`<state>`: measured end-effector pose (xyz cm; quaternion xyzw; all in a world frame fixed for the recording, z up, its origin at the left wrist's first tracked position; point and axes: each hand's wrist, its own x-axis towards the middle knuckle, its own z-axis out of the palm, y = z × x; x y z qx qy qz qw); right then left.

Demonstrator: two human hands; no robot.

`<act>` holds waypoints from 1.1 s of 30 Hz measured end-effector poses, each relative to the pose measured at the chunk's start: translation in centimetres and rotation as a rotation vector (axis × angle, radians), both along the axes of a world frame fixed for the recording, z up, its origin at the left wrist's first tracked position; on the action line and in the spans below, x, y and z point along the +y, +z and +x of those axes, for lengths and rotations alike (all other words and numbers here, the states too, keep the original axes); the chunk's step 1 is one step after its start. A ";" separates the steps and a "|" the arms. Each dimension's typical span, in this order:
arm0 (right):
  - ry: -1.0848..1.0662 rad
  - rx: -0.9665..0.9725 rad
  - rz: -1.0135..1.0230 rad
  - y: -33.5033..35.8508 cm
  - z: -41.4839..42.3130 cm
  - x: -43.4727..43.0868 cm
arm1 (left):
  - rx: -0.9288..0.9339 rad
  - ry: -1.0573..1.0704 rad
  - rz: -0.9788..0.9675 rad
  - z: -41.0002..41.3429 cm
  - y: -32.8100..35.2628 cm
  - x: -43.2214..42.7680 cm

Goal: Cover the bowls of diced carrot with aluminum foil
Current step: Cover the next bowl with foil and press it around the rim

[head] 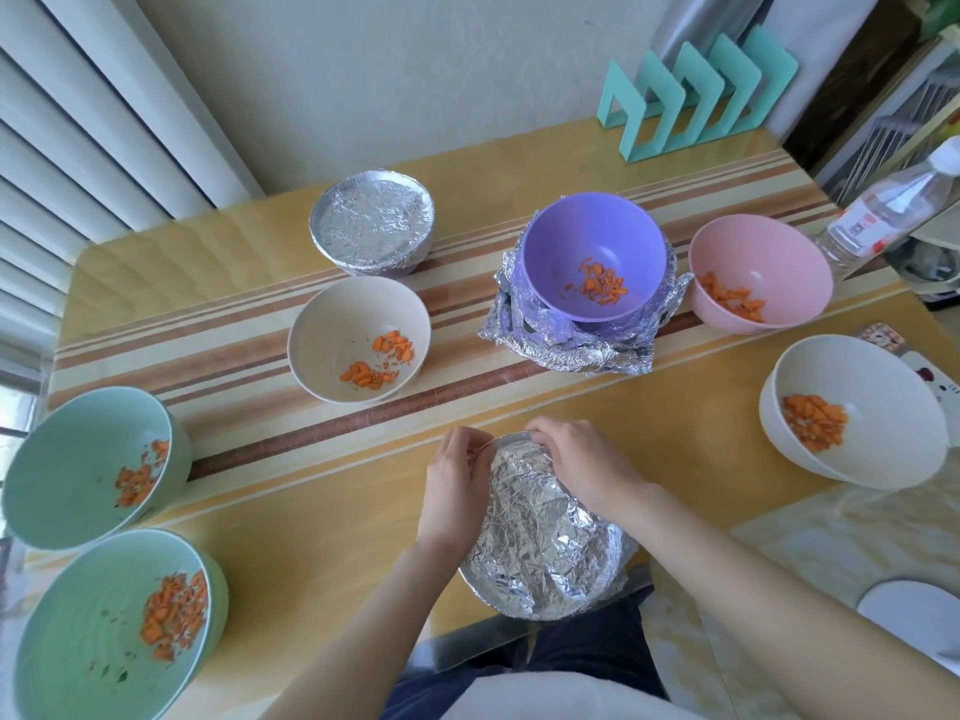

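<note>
Foil-wrapped bowl (540,543) at table (311,537) edge; left hand (454,480), right hand (582,459) on rim.

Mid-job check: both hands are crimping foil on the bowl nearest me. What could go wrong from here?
1. The foil-covered near bowl sits at, maybe over, the near edge of the table. With the left hand and right hand pinching its far rim, a pull could tip it off.
2. The purple bowl sits on the crumpled foil pile. Pulling a sheet out could tilt it and spill its carrot.
</note>
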<state>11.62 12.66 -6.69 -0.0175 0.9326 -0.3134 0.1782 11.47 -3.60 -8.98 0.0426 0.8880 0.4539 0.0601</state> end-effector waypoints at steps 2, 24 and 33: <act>0.030 -0.027 -0.018 0.5 -0.1 0.1 | 0.008 0.024 0.004 0.2 0.0 -0.1; 0.115 -0.254 -0.121 2.2 -0.5 1.1 | 0.190 -0.156 -0.017 0.4 0.6 0.4; 0.123 -0.299 -0.164 2.5 -0.7 1.4 | 0.226 -0.209 -0.049 0.6 0.6 0.4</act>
